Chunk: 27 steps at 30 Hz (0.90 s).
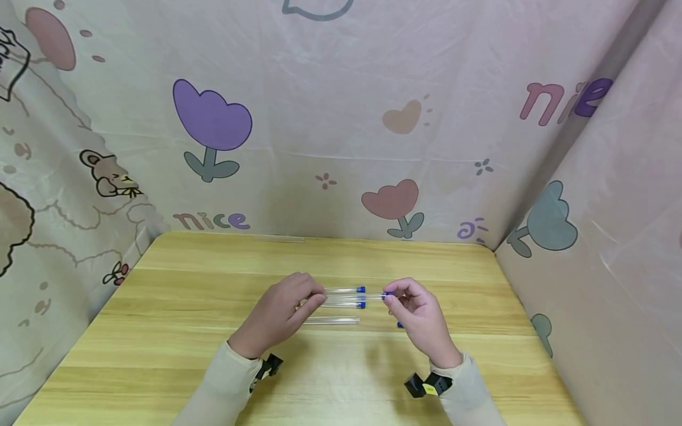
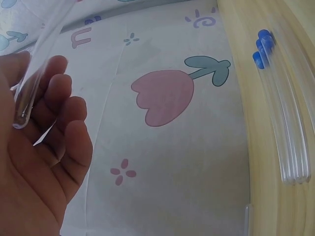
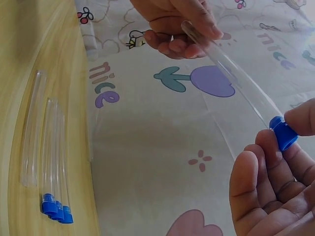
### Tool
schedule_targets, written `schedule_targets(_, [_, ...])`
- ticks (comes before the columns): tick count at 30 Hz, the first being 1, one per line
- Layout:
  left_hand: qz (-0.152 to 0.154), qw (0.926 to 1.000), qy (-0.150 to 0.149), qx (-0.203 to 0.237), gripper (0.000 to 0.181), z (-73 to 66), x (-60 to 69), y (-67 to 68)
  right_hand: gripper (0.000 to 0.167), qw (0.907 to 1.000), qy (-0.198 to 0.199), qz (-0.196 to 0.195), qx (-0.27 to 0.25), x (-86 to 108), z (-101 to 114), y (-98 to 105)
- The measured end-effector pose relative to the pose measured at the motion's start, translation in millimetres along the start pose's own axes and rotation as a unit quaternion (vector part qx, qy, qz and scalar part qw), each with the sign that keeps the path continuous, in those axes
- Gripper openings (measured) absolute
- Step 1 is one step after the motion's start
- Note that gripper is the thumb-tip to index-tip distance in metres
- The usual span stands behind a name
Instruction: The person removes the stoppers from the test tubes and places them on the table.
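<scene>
A clear test tube is held up between both hands, tilted in the right wrist view. At its rounded end, the left hand pinches it between thumb and fingers. The right hand grips a blue cap at the tube's other end; how far the cap is on cannot be told. Below lie three capped test tubes side by side on the table, blue caps toward the right hand. Nearer the person are uncapped clear tubes, partly hidden by the left hand.
Another blue cap lies on the wooden table, partly behind the right hand. A clear tube lies along the table's back edge. Printed curtains rise at the back and both sides.
</scene>
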<state>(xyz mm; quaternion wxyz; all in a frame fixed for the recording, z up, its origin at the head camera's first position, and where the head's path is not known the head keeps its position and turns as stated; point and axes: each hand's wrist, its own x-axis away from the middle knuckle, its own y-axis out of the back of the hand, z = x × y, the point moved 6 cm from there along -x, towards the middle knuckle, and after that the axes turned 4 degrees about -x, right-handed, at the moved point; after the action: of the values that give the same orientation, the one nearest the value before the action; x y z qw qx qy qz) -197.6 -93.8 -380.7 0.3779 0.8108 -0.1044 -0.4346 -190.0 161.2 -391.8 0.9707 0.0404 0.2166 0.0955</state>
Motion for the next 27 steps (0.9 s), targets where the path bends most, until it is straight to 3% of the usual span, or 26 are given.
schedule_targets(10, [-0.007, 1.0000, -0.004, 0.002, 0.012, 1.7, 1.1, 1.1, 0.014, 0.9996, 0.011, -0.001, -0.026, 0.0, 1.1, 2.3])
schedule_targets(18, [-0.010, 0.9999, 0.001, 0.006, 0.011, 4.1, 1.9, 0.4, 0.017, 0.9997, 0.007, -0.015, -0.016, -1.1, 0.1, 4.0])
schedule_targets(23, [-0.010, 0.9999, 0.005, 0.004, 0.009, 3.5, 1.9, 1.0, 0.016, 0.9998, -0.002, -0.020, 0.001, -1.9, 0.0, 5.2])
schedule_targets(27, [-0.011, 0.9999, 0.008, 0.005, 0.007, 3.3, 1.6, 1.2, 0.012, 0.9988, 0.011, -0.011, 0.047, -2.4, 2.0, 6.8])
